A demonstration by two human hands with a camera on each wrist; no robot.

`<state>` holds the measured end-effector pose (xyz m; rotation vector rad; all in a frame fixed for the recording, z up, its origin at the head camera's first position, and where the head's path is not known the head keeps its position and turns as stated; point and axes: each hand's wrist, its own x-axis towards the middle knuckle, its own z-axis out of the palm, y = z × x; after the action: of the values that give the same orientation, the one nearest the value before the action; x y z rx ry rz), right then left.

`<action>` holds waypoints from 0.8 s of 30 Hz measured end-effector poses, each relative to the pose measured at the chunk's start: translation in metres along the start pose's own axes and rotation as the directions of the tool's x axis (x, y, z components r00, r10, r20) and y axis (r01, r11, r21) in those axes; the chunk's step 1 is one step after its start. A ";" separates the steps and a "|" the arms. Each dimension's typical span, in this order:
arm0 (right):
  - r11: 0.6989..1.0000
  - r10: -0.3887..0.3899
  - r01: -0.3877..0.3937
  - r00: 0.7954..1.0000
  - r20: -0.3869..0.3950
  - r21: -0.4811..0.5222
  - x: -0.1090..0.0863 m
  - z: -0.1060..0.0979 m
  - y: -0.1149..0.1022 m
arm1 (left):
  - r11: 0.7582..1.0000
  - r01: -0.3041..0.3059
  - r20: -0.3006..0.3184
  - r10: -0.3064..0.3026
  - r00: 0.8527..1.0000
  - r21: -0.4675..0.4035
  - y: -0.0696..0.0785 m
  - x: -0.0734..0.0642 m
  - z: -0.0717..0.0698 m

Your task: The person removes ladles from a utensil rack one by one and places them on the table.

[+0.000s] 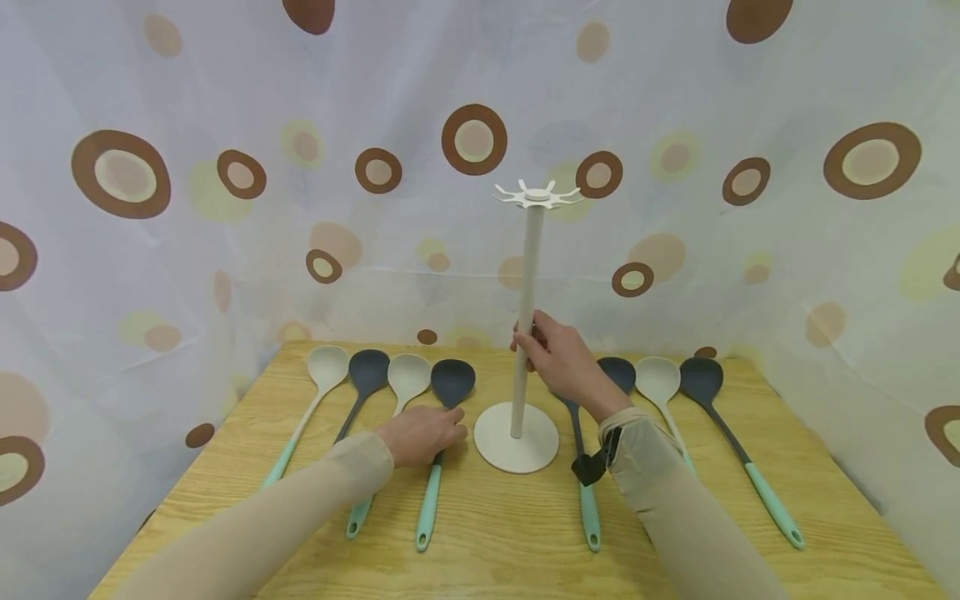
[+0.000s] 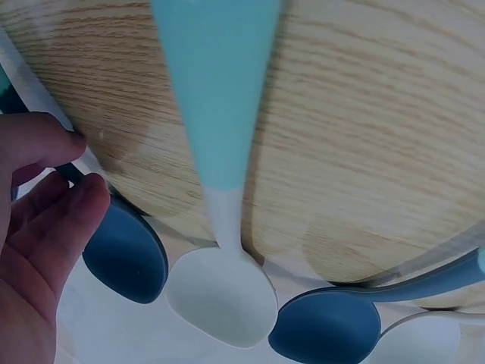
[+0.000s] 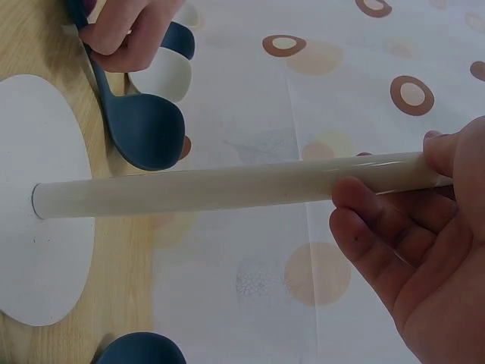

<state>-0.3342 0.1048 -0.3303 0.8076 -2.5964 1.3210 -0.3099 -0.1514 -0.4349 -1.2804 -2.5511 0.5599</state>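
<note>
A white utensil stand [image 1: 530, 258] stands upright on its round base, with a ring of hooks at its top. My right hand [image 1: 562, 358] holds the pole about midway up, thumb on one side and fingers on the other. My left hand [image 1: 426, 437] is at the handle of a dark blue ladle [image 1: 453, 382] lying just left of the base. In the right wrist view, thumb and fingers of the left hand [image 3: 129, 34] pinch that handle, which ends in a mint-green grip. The left palm partly hides the handle in the head view.
Left of the held ladle lie a white ladle [image 1: 409, 377], a dark ladle [image 1: 368, 371] and another white ladle [image 1: 327, 367]. On the right lie a dark ladle [image 1: 617, 373], a white ladle [image 1: 657, 380] and an outer dark ladle [image 1: 702, 381]. A patterned curtain [image 1: 420, 225] hangs behind the wooden table [image 1: 510, 533].
</note>
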 end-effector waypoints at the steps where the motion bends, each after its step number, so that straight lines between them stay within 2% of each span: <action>1: 1.000 -0.001 0.001 1.000 -0.001 -0.001 0.000 0.000 0.000 | 1.000 -0.001 -0.003 0.001 1.000 0.000 -0.001 0.000 0.000; 10: 1.000 -0.011 0.011 1.000 0.012 0.015 -0.005 -0.004 0.003 | 1.000 0.000 -0.034 0.000 0.999 0.011 0.001 0.001 0.006; 15: 1.000 -0.022 0.022 1.000 -0.009 0.011 -0.007 -0.010 0.003 | 1.000 0.013 -0.066 -0.011 0.998 0.021 0.002 0.004 0.002; 18: 0.999 -0.014 0.014 1.000 -0.003 0.030 -0.009 -0.013 0.003 | 1.000 0.024 -0.062 -0.023 0.998 0.008 0.004 0.005 -0.002; 20: 0.999 -0.002 0.002 1.000 0.006 0.042 -0.011 -0.014 0.003 | 0.999 0.043 -0.056 -0.045 0.997 -0.033 0.006 0.006 -0.006; 22: 0.998 0.016 -0.017 1.000 0.012 0.056 -0.013 -0.016 0.003 | 0.989 0.087 -0.058 -0.094 0.994 -0.121 0.009 0.006 -0.010; 24: 0.997 0.040 -0.040 0.999 0.014 0.059 -0.016 -0.019 0.004 | 0.957 0.144 -0.061 -0.164 0.985 -0.251 0.010 0.007 -0.016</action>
<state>-0.3256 0.1280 -0.3271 0.7791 -2.6080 1.4140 -0.3007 -0.1362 -0.4244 -1.1350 -2.6852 0.1594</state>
